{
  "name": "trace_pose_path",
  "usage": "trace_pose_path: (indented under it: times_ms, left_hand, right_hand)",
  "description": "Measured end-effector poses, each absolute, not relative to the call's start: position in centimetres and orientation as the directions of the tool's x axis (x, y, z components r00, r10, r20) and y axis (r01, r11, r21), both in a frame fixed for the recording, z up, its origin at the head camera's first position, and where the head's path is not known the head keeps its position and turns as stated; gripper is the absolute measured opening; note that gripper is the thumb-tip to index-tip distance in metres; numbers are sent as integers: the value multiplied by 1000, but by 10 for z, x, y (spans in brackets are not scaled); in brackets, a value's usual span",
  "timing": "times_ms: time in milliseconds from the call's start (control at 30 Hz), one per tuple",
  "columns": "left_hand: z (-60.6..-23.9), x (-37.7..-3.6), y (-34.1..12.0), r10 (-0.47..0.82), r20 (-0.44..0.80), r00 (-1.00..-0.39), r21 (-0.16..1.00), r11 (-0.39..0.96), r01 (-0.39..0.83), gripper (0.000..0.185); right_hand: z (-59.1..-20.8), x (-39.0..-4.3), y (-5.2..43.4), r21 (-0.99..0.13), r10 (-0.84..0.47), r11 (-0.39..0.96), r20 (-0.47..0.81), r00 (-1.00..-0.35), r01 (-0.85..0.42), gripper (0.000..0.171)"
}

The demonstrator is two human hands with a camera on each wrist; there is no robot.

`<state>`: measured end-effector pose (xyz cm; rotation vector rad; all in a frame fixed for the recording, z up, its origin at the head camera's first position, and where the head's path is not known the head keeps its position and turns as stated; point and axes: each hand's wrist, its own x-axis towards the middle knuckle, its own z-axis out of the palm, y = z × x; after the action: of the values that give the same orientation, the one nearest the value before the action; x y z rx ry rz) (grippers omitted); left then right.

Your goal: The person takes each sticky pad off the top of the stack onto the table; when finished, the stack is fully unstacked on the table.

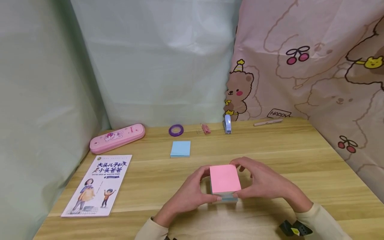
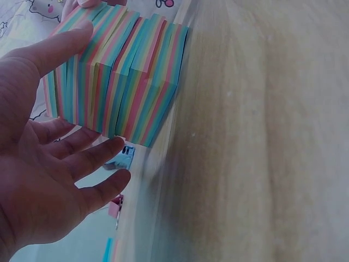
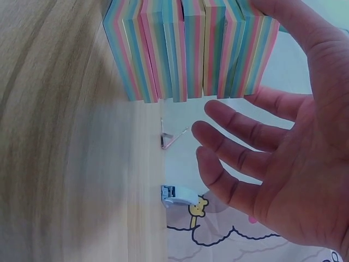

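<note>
A tall stack of sticky note pads [image 1: 225, 179] stands near the front of the table, its top sheet pink. Striped pink, yellow, green and blue edges of the pads [image 2: 122, 73] show in the left wrist view, some pads jutting slightly out of line. From the left side, my left hand [image 1: 192, 190] grips the upper part between thumb and fingers. My right hand [image 1: 266, 181] holds the opposite side, its thumb at the near edge and index finger at the far corner. The other right fingers [image 3: 240, 144] spread away from the stack in the right wrist view.
Behind the stack lies a blue sticky note pad [image 1: 180, 148]. Along the back are a pink pencil case [image 1: 117, 138], purple tape roll [image 1: 176, 130], pink binder clip [image 1: 206, 129], blue stapler [image 1: 228, 124] and pen [image 1: 268, 122]. A booklet [image 1: 97, 186] lies at left.
</note>
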<state>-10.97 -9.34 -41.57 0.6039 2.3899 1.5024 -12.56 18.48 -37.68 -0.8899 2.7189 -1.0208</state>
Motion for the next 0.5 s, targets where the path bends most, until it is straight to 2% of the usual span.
trace_pose_path:
  times_ms: [500]
  left_hand:
    - [-415,-111,-93,472,4,-882,901,381,208,88]
  right_hand:
    - [-374,-126,187,-643,-548,593,118,-828,-484,75]
